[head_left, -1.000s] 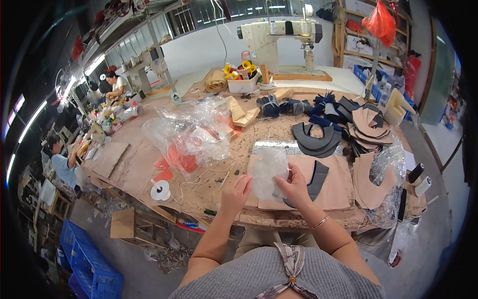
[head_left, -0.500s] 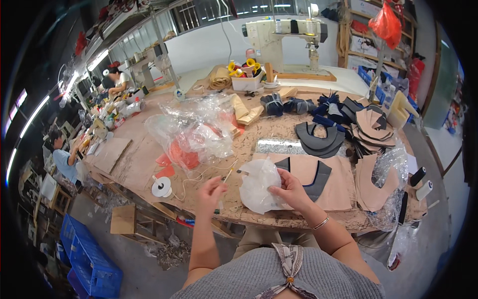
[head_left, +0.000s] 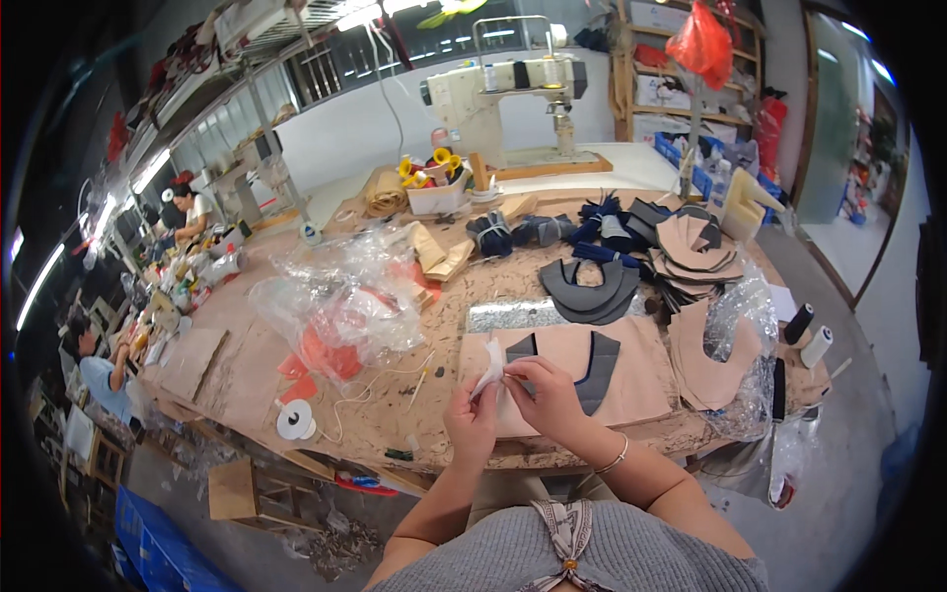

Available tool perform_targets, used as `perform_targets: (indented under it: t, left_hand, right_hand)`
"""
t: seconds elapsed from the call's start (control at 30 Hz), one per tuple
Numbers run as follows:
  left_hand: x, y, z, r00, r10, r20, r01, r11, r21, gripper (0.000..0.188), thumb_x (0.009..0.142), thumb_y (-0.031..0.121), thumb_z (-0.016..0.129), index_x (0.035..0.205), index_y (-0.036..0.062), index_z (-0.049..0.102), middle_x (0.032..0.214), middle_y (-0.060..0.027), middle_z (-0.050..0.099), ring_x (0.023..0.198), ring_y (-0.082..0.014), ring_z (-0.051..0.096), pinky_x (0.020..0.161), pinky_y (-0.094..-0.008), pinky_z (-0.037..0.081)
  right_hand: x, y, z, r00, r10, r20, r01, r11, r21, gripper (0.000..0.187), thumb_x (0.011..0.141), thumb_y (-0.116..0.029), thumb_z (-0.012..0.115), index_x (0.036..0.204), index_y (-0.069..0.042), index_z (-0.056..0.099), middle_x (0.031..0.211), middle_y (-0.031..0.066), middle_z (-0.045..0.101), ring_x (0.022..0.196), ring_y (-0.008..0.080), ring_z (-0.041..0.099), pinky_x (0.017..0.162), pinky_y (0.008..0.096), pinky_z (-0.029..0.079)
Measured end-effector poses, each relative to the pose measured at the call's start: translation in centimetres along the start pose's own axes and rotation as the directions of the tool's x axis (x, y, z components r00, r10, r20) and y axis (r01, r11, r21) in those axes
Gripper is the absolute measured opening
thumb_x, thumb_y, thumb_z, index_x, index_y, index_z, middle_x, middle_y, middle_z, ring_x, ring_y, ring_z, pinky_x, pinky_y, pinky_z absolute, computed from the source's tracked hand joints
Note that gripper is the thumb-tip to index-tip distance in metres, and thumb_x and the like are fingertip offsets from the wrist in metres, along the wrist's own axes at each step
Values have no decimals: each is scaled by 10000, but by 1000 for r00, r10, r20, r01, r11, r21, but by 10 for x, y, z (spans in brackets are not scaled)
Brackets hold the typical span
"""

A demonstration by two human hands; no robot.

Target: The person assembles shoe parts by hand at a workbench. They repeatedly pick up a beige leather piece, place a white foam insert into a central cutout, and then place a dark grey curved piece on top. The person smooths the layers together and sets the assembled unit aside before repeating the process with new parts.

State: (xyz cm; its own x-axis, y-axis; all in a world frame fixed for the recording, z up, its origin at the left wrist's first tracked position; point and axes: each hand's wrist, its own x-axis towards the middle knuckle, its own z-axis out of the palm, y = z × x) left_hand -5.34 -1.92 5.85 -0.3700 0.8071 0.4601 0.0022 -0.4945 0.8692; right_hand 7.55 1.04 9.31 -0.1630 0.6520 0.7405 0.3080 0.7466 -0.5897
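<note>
Near the table's front edge my two hands meet at a thin white translucent sheet, which now appears narrow and gathered or edge-on. My left hand is closed on its lower part. Beside it, my right hand pinches at the sheet's right side; its fingertips partly hide the grip. Beyond the hands, a dark grey curved fabric piece with dark blue edging lies on a pinkish-beige sheet. To the left, a thin yellow-and-white stick rests on the table next to a white cord.
Crumpled clear plastic over red plastic and a white spool lie left. Grey curved pieces, beige pieces and thread cones are right. A sewing machine stands behind. Two people work at far left.
My left hand has come over to the sheet and closed on it beside my right hand. The sheet, spread broad before, now looks narrow. The whole view has shifted somewhat.
</note>
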Motion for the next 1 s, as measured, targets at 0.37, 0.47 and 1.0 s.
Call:
perform_targets:
  t: [0.37,0.47,1.0]
  left_hand:
    - [-5,-17,3,995,95,-9,-95,995,-32,136,928,16,587,1060,3,616,962,-85,668,840,-100,615,756,-225,496]
    - [-1,-17,1,985,-170,-29,146,913,-382,156,939,27,568,1094,22,587,990,-86,663,889,-126,626,793,-251,511]
    - [163,-152,-52,787,-603,-129,263,517,-815,315,931,30,543,1242,41,494,1144,-102,597,1006,-181,599,880,-317,501]
  right_hand:
    - [-2,-1,3,981,193,27,-195,969,149,75,796,29,650,866,33,676,836,110,694,706,145,684,659,244,554]
    - [-6,13,15,912,399,96,-404,834,375,61,813,14,626,861,37,656,816,86,684,716,147,677,677,253,553]
    - [-34,113,-131,760,646,-71,-131,259,957,61,879,-101,485,902,-71,533,912,68,641,880,174,650,847,379,559]
